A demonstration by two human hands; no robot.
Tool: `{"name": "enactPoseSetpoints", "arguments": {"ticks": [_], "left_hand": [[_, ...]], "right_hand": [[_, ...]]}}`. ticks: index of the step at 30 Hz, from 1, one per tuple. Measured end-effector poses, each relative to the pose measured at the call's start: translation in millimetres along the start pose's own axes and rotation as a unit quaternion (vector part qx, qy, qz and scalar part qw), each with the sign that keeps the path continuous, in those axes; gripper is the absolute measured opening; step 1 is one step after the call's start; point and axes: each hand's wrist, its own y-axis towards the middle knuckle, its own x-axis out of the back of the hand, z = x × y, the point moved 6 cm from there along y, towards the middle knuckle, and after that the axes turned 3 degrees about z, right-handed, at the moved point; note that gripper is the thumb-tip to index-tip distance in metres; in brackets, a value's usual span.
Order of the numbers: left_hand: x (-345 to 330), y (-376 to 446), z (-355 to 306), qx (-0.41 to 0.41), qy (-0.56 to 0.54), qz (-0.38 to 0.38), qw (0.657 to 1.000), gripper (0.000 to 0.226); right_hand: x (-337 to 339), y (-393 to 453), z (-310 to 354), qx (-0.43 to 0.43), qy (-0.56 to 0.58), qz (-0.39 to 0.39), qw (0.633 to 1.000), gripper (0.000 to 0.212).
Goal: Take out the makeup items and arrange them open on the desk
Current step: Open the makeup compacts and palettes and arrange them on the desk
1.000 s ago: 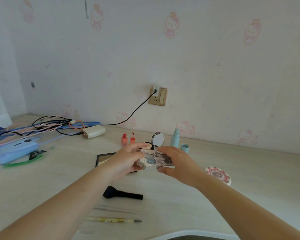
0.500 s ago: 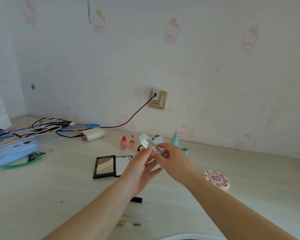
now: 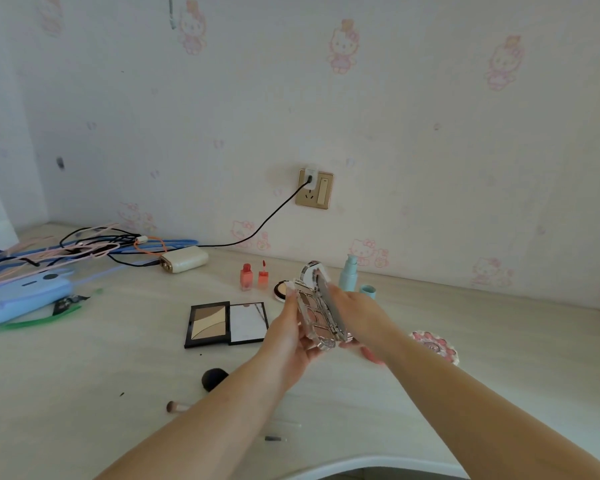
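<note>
I hold a small ornate eyeshadow palette (image 3: 314, 315) above the desk (image 3: 84, 358), partly opened like a book. My left hand (image 3: 288, 337) cups its pan side from below. My right hand (image 3: 355, 315) grips the lid side. On the desk lie an open black contour palette with mirror (image 3: 226, 323), an open round compact (image 3: 282, 289), an open red lip tint bottle (image 3: 246, 277) with its wand (image 3: 263, 276) beside it, a mint pump bottle (image 3: 347, 273) with its cap (image 3: 368, 291) off, and a pink round case (image 3: 435, 346).
A black puff brush (image 3: 213, 378), a small brush (image 3: 177, 407) and thin pencils (image 3: 274, 438) lie near my left forearm. Tangled cables (image 3: 84, 245), a white power bank (image 3: 184, 259) and a blue case (image 3: 25, 299) fill the left. A wall socket (image 3: 314, 188) is behind.
The palette was held flat and shut, then tipped up on edge, and now its lid is parted from the base. The camera view shifted slightly, uncovering the contour palette.
</note>
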Motion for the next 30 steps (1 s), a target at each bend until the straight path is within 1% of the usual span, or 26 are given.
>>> {"name": "enactPoseSetpoints", "arguments": {"ticks": [3,8,13,15,17,18,20,22,24,26,27,30], "left_hand": [[7,2,1,0.019,0.017,-0.013,1.0,0.053],[12,2,5,0.051,0.005,-0.032,0.998,0.044],[21,-2,0,0.039,0.022,-0.033,0.998,0.027],[28,-5,-5,0.032,0.023,-0.048,0.998,0.019],[35,-8,-9,0.026,0.04,-0.074,0.996,0.012],[37,-10,-9,0.024,0.056,-0.08,0.995,0.012],[35,-13,-10,0.025,0.091,-0.065,0.993,0.022],[32,-14,-9,0.031,0.12,-0.038,0.992,0.035],[31,-16,-9,0.04,0.136,-0.03,0.989,0.032],[32,-17,-9,0.048,0.152,-0.037,0.987,0.023],[32,-17,-9,0.054,0.163,-0.04,0.984,0.021],[33,-18,-8,0.072,0.178,-0.036,0.981,0.028]], "right_hand": [[6,5,-13,-0.037,0.061,0.009,0.997,0.039],[11,16,-41,-0.111,0.143,0.003,0.984,0.037],[15,23,-50,-0.104,0.133,-0.023,0.985,0.037],[15,26,-50,-0.096,0.105,-0.034,0.989,0.038],[14,27,-50,-0.085,0.05,-0.044,0.994,0.039],[13,29,-49,-0.078,0.018,-0.051,0.995,0.041],[11,31,-47,-0.061,-0.041,-0.066,0.995,0.043],[7,33,-44,-0.044,-0.079,-0.059,0.994,0.043],[1,33,-40,-0.024,-0.108,-0.036,0.993,0.045],[-1,34,-39,-0.005,-0.093,-0.031,0.995,0.045],[-3,34,-40,-0.001,-0.083,-0.031,0.996,0.042],[-7,35,-43,-0.001,-0.076,-0.027,0.997,0.031]]}}
